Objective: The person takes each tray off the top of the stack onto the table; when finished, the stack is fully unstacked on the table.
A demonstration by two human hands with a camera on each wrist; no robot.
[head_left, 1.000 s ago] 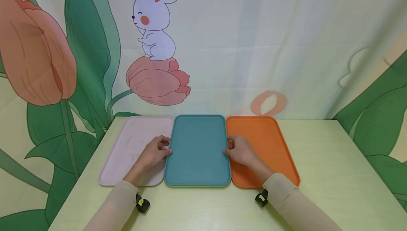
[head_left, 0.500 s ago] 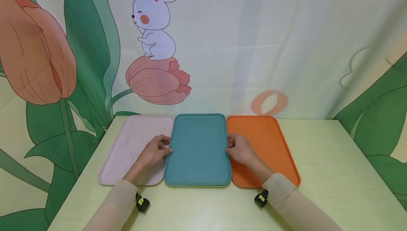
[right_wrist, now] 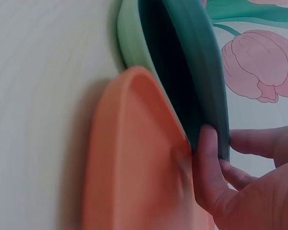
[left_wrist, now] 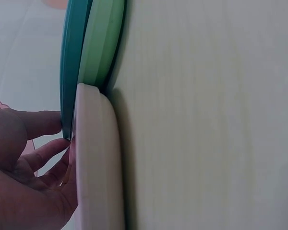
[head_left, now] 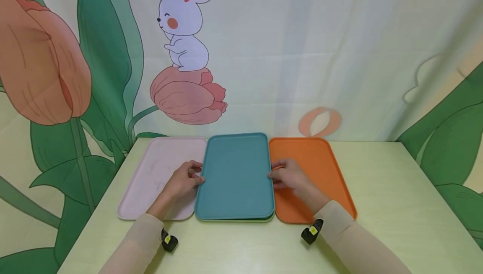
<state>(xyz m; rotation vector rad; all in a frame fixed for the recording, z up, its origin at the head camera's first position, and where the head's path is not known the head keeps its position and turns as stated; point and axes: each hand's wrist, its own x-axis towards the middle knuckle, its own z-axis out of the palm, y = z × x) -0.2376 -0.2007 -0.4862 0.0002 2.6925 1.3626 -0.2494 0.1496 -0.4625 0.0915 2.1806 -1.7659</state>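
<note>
A teal tray lies over a light green tray, of which the head view shows only a thin front edge. My left hand pinches the teal tray's left rim, thumb on top and fingers at its underside. At the opposite rim my right hand holds the tray between thumb and fingers. In the right wrist view a dark gap separates the teal tray from the green one, so its right side is raised. On the left, in the left wrist view, the two trays sit close together.
A pale pink tray lies on the left, under my left hand. To the right is an orange tray, beneath my right hand. The pale table extends right, and a printed curtain hangs behind it.
The teal tray's right side has risen, opening a gap above the green tray. My right hand has shifted slightly at the rim, its fingers extending more; the left hand looks unchanged.
</note>
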